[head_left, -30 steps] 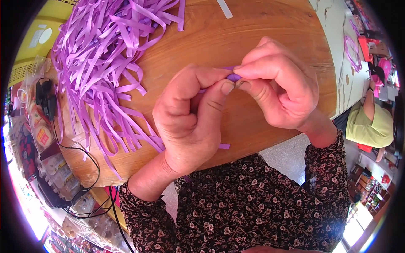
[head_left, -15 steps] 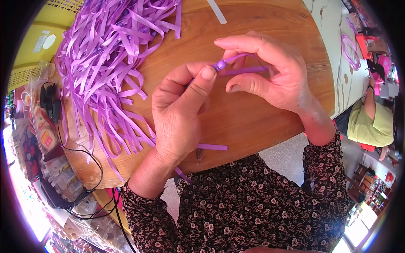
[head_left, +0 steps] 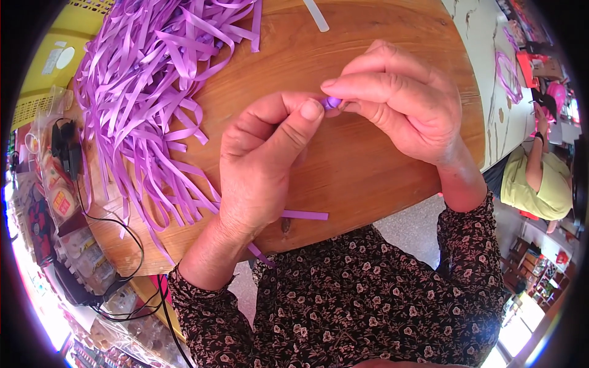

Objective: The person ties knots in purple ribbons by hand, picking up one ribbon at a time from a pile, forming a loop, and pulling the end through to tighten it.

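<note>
My left hand (head_left: 264,159) and my right hand (head_left: 399,101) meet above a round wooden table (head_left: 368,178). Between their fingertips they pinch a small rolled piece of purple ribbon (head_left: 332,102). The left thumb presses against it from the left, and the right thumb and forefinger close on it from the right. A loose end of purple ribbon strip (head_left: 305,215) pokes out from under my left hand and lies flat on the wood. Most of the rolled piece is hidden by my fingers.
A big heap of cut purple ribbon strips (head_left: 147,92) covers the table's left part. A white strip (head_left: 317,15) lies at the far edge. Black cables (head_left: 116,245) and packets lie left of the table. Another person in a yellow-green top (head_left: 540,184) sits at right.
Both hands have shifted up and slightly right over the table. The ribbon that trailed from the right fingers is now rolled tight between the fingertips.
</note>
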A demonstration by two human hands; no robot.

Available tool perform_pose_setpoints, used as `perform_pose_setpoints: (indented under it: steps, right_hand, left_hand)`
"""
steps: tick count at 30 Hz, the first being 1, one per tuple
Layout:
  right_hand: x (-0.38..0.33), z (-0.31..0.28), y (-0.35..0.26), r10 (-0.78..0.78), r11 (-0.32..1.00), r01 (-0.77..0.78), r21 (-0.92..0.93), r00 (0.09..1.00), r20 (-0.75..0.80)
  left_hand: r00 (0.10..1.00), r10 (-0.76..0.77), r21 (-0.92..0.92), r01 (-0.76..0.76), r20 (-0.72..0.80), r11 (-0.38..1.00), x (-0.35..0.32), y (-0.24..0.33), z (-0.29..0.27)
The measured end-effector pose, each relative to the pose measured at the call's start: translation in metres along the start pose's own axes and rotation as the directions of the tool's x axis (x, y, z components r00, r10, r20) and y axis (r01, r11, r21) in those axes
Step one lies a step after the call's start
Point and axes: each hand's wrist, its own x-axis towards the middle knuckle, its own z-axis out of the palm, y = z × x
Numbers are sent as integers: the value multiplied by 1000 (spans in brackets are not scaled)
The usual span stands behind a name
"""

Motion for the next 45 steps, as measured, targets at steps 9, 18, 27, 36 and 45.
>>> perform_pose_setpoints:
  steps: [9, 18, 27, 36, 45]
  right_hand:
    - [1, -9, -6, -133, 989, 133, -68, 991, 9]
    - [3, -12, 2, -202, 965, 214, -148, 975, 92]
    - [-3, -10, 3, -119, 992, 108, 59, 967, 224]
    - [-16, -6, -4, 215, 902, -309, 302, 927, 307]
    - [-8, -14, -8, 495, 32, -886, 462, 415, 763]
  left_hand:
    - [835, 477, 582, -540, 276, 609, 5, 1, -6]
    - [698, 579, 706, -653, 421, 274, 9, 1, -10]
    - [641, 579, 721, -681, 503, 127, 5, -9, -10]
    - [481, 596, 679, -718, 643, -153, 8, -12, -10]
    - [402, 579, 631, -728, 709, -268, 6, -18, -14]
